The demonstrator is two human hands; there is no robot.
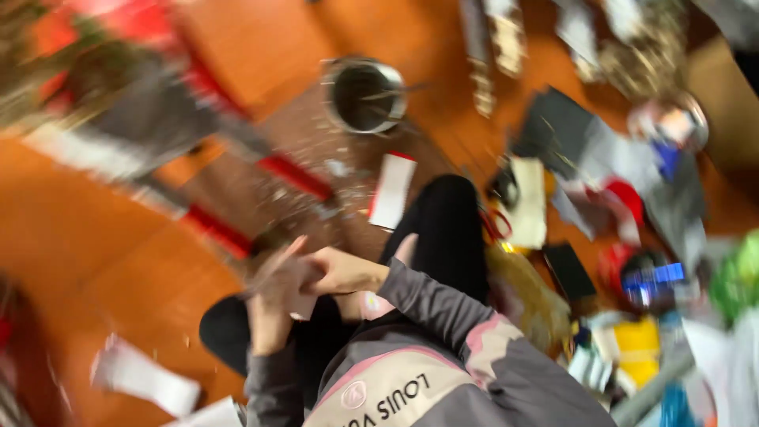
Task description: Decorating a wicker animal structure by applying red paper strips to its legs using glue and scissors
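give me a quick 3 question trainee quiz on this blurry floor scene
1. True or false: the left hand and right hand meet over the lap.
2. What stands on the orange wooden floor ahead of the knees? A) round metal pot B) glass vase C) wicker basket
3. Which side of the person has the clutter heap?

Key: 1 true; 2 A; 3 the right. Blur hides what the hands hold.

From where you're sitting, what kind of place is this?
Probably a home floor used for crafts. The person sits on an orange wooden floor, with a metal pot, red-handled scissors and paper scraps scattered about.
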